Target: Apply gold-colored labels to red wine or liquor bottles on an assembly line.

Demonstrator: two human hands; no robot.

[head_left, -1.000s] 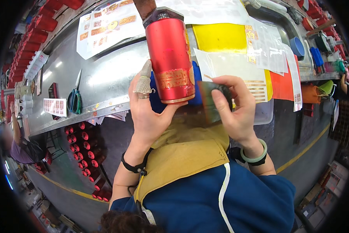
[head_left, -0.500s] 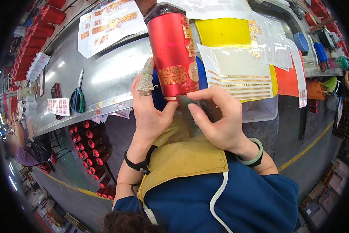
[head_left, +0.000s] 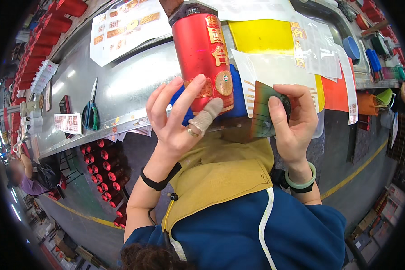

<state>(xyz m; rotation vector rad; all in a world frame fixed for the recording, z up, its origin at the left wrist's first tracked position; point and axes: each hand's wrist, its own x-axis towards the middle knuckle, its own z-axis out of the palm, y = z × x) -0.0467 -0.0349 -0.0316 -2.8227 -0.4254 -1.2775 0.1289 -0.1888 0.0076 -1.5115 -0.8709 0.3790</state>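
A red cylindrical bottle with gold labels and a round gold medallion lies with its neck end in a dark holder, its base over a blue pad. My left hand, fingers spread, is at the bottle's lower end; fingertips overlap its left side and front. One finger wears a beige cloth sleeve and another a ring. To the right, apart from the bottle, my right hand pinches a thin, dark translucent scraper sheet between thumb and fingers.
Scissors and a small label sheet lie on the metal bench at left. Gold sticker sheets are behind; yellow and red sheets are at right. Red bottles stand under the bench. Another person is far left.
The bottle has turned, bringing its large gold lettering and medallion round to the front. My right hand has moved right with the scraper sheet, off the bottle's base. My left-hand fingers have spread across the bottle.
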